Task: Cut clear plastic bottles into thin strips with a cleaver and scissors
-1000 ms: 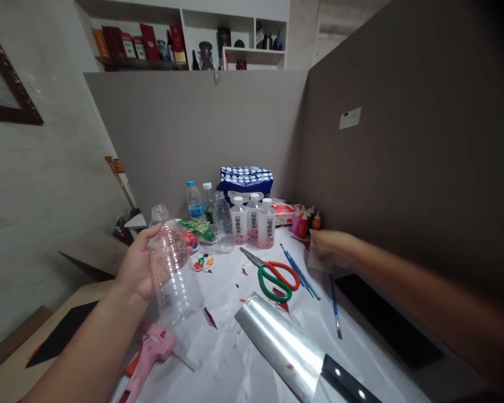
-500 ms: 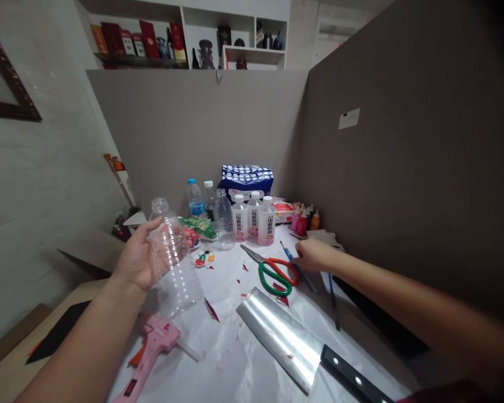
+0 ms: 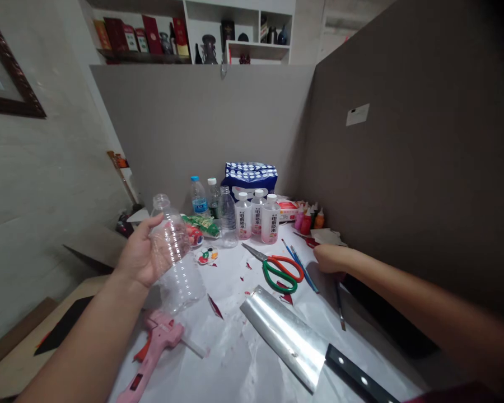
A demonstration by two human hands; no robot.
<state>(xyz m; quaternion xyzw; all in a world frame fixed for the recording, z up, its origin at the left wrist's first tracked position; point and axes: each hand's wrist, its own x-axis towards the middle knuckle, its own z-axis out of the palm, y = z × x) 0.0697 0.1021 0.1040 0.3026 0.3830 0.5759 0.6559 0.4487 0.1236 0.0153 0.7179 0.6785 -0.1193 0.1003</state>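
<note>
My left hand (image 3: 139,253) is wrapped around a clear, uncapped plastic bottle (image 3: 180,282), tilted with its neck up and away from me. On the far right of the table, my right hand (image 3: 330,258) is low with its fingers curled; what they hold, if anything, is hidden. By its fingertips is a red-handled tool (image 3: 311,242), mostly covered. Blue paintbrushes (image 3: 303,266) lie just left of this hand, and a dark brush (image 3: 341,313) lies below it. Large scissors (image 3: 273,268) with green and red handles rest nearby.
A cleaver (image 3: 285,336) lies in front, its handle to the right. A pink glue gun (image 3: 162,333) is at front left. Several bottles (image 3: 270,221) and a blue package (image 3: 252,178) stand at the back; paint bottles (image 3: 306,224) are at back right. Grey partitions (image 3: 210,117) enclose the table.
My right hand has moved right, away from the blue paintbrushes, to beside the red-handled tool. My left hand keeps its hold on the bottle. The view has shifted slightly.
</note>
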